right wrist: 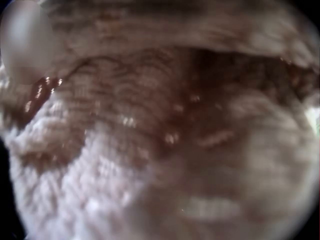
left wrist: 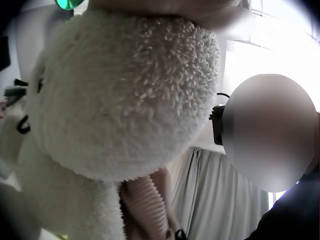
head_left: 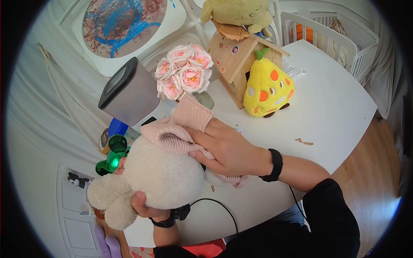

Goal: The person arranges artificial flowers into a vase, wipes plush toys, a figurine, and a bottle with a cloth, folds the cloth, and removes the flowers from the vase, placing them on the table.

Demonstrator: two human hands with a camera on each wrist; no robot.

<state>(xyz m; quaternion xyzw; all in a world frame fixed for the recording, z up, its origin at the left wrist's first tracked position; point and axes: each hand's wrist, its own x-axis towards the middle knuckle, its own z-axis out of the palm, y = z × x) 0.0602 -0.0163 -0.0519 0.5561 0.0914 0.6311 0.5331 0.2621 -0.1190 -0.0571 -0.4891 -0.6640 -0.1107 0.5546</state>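
Note:
A cream plush toy with a round head and long fluffy ears lies on its side above the white table. My left hand grips it where the ears meet the head, thumb on top. Around the toy's neck end is a pink ribbed knit garment, bunched into folds. The right hand holds this knit, its thumb on the near fold and its other fingers partly hidden by cloth. In the left wrist view the toy's head fills the middle; the right wrist view shows blurred pink ribbing beside white plush.
On the white table stand a grey bin, pink flowers, a wooden house and a yellow plush. A green lit object stands left of the toy. A black cable runs near the hands.

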